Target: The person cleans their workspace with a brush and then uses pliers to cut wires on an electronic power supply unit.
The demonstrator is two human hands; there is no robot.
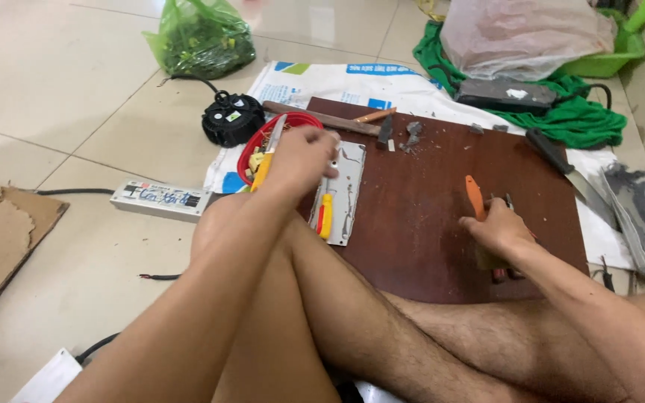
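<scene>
Yellow-handled tool (266, 166) in clenched left hand (304, 160); right hand (498, 227) closed around orange-handled pliers (476, 198).

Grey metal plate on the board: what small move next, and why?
Probably lower the left hand with its yellow-handled tool onto the grey plate: it hovers at the plate's top edge, while the right hand grips orange-handled pliers apart on the board.

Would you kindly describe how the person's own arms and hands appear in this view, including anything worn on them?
Both arms are bare along all that shows, with no sleeves. The left hand and right hand wear no gloves, and no watch, ring or bracelet can be seen. The legs are bare too, and the right forearm looks lightly hairy.
</scene>
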